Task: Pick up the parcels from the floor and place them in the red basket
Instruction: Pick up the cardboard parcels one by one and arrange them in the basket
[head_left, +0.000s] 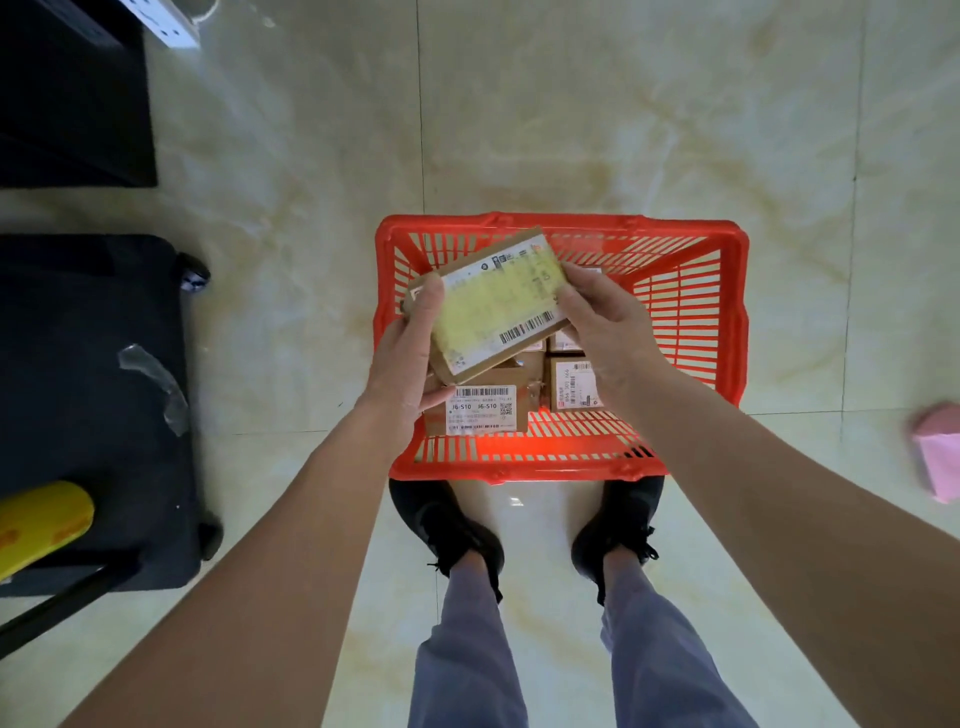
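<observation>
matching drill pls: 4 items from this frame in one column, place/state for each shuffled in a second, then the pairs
Items
1. parcel with the yellow label
2. parcel marked J6-S10
3. red basket
4. pink object

Places/states
A. on the floor at the right edge of the view
B. lying inside the basket, near side
C. held above the basket between the left hand and the right hand
D. standing on the floor just ahead of the shoes

Pairs: 1-C, 2-B, 3-D, 4-A
</observation>
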